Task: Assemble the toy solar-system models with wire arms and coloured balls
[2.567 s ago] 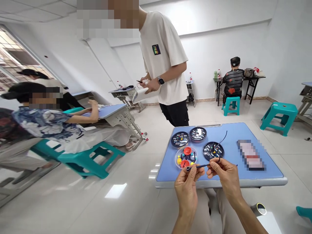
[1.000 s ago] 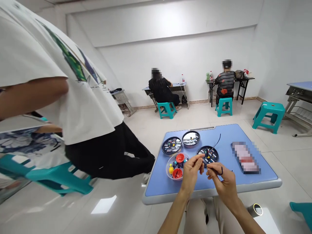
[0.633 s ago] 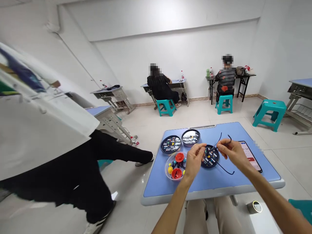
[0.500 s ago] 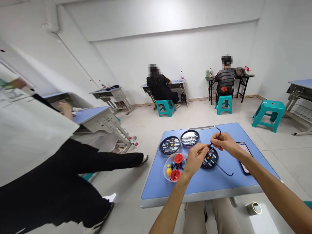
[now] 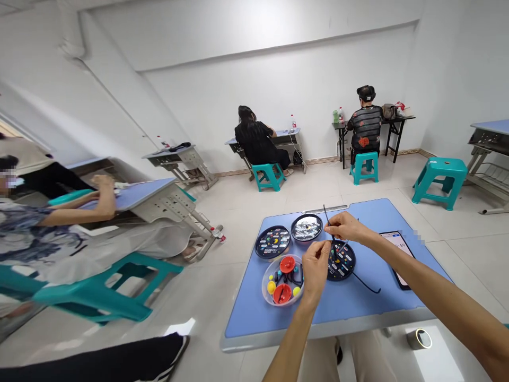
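My right hand (image 5: pixel 347 227) pinches a thin black rod (image 5: pixel 326 212) whose bent end points up. Just below, my left hand (image 5: pixel 316 268) has its fingers pinched on the lower part of the same rod. Under both hands lies a round black base (image 5: pixel 344 268) printed with coloured planets. Another black arm (image 5: pixel 368 284) reaches out from this base toward the lower right, its tip hooked. To the left of my left hand stands a clear round tub (image 5: pixel 265 297) holding red half-shells (image 5: pixel 287 263), yellow and blue balls and black pieces.
Two more round discs, one printed (image 5: pixel 272 242) and one glossy (image 5: pixel 306 228), lie at the desk's back left. A phone (image 5: pixel 397 260) rests at the right. A metallic cylinder (image 5: pixel 419 339) is on the floor. Teal stools (image 5: pixel 439 180) and seated people are around.
The rod has swung more upright and moved left, with my right hand. My left hand is slightly lower. The person walking at left has mostly left view, uncovering a seated person.
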`<state>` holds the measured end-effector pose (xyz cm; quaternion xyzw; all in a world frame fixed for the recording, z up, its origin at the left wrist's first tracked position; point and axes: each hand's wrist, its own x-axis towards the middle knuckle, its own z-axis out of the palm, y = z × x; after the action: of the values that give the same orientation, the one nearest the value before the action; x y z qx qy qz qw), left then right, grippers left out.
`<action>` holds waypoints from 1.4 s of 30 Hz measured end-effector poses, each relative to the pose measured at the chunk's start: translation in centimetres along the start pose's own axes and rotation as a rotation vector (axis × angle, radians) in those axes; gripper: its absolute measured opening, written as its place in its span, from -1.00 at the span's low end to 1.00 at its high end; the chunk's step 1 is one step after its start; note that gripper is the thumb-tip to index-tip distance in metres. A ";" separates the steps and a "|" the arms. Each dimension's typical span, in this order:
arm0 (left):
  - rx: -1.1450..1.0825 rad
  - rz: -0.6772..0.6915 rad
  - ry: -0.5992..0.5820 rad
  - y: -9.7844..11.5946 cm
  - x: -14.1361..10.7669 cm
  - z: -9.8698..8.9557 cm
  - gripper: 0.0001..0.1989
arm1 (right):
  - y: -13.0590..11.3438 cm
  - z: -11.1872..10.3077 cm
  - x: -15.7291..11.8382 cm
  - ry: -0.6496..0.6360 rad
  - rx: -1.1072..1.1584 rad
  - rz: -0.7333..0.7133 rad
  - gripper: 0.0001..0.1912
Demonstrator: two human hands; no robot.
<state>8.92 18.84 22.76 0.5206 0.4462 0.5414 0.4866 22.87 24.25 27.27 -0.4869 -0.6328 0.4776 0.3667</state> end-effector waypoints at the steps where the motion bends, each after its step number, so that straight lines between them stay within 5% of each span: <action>1: -0.039 -0.045 -0.011 -0.2 0.3 -0.2 -0.68 | 0.1 0.0 0.3 -0.026 -0.025 0.001 -0.79; 8: -0.127 -0.161 -0.079 -0.6 2.3 0.2 -0.61 | 0.3 0.2 1.6 -0.114 -0.173 -0.013 -0.77; 24: -0.168 -0.244 0.020 -1.8 2.0 0.5 -0.70 | 0.5 0.9 2.6 -0.216 -0.418 -0.026 -0.78; 34: -0.134 -0.314 0.051 -3.3 0.8 0.3 -0.67 | 0.2 0.2 -2.2 -0.067 -0.640 -0.022 -0.80; 42: 0.083 -0.375 0.020 -4.1 0.6 0.6 -0.67 | 2.5 2.5 -3.7 -0.043 -0.825 -0.006 -0.83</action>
<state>9.82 19.92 18.83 0.4424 0.5621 0.4275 0.5528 22.15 20.20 24.14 -0.5813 -0.7800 0.1929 0.1288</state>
